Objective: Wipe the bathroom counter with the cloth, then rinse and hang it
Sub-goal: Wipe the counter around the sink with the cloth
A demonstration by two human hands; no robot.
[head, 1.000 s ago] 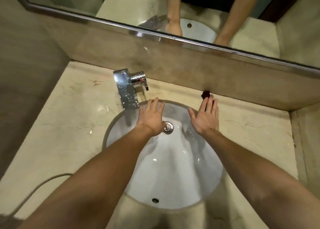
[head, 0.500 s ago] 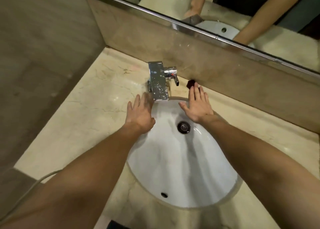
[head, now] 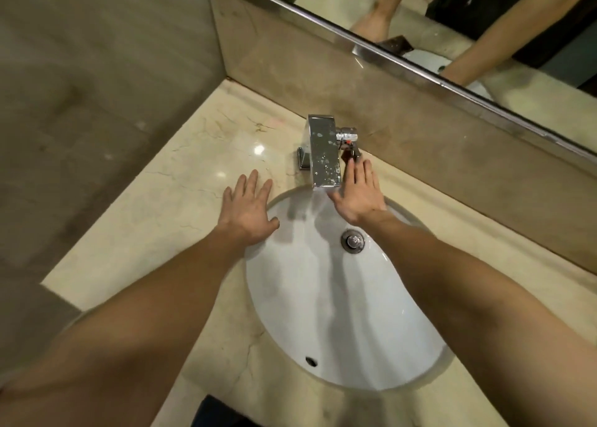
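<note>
The beige marble counter (head: 168,219) surrounds a white oval sink (head: 329,304) with a chrome drain (head: 352,240). A flat chrome faucet (head: 324,151) stands at the sink's far edge, its side handle (head: 348,137) pointing right. My left hand (head: 248,207) lies flat with spread fingers on the counter at the sink's left rim. My right hand (head: 359,191) is flat and open just right of the faucet spout, fingertips close to the handle. No cloth is in view.
A stone backsplash (head: 420,155) and a mirror (head: 452,22) with a metal edge rise behind the counter. A wall (head: 97,103) bounds the counter on the left. A small dark object sits by the handle, mostly hidden by my right fingers.
The view has swung left and closer. My left hand slid off the faucet's side onto the counter. My right hand moved up toward the faucet handle.
</note>
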